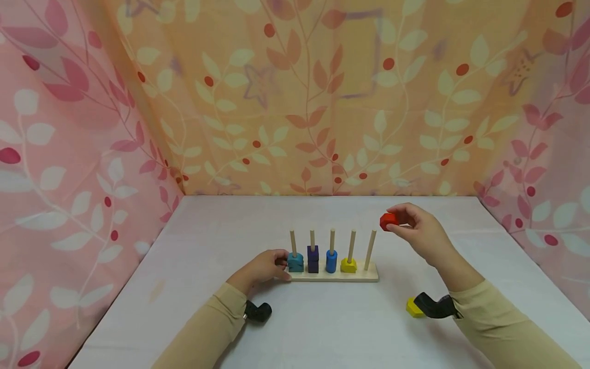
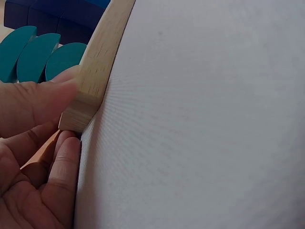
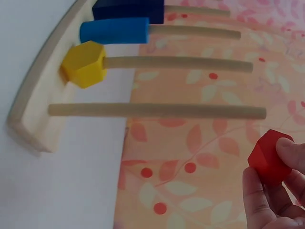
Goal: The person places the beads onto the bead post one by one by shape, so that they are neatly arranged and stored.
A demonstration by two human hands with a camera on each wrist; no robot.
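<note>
A wooden peg stand point(image 1: 332, 277) with several upright pegs sits on the table. At its left end my left hand point(image 1: 265, 267) grips the base; the left wrist view shows the thumb point(image 2: 52, 98) lying on the wood. Teal pieces point(image 1: 295, 263), dark purple blocks point(image 1: 313, 259), a blue cylinder point(image 1: 331, 262) and a yellow block point(image 1: 349, 265) are on pegs. The rightmost peg point(image 1: 370, 251) is bare. My right hand point(image 1: 421, 228) pinches a red faceted block point(image 3: 270, 156) in the air, up and right of that peg's tip, apart from it.
Another yellow block point(image 1: 415, 307) lies on the white table point(image 1: 184, 328) near my right wrist, partly hidden by the black wrist camera point(image 1: 435, 306). Patterned curtains point(image 1: 295, 102) stand at the back and both sides.
</note>
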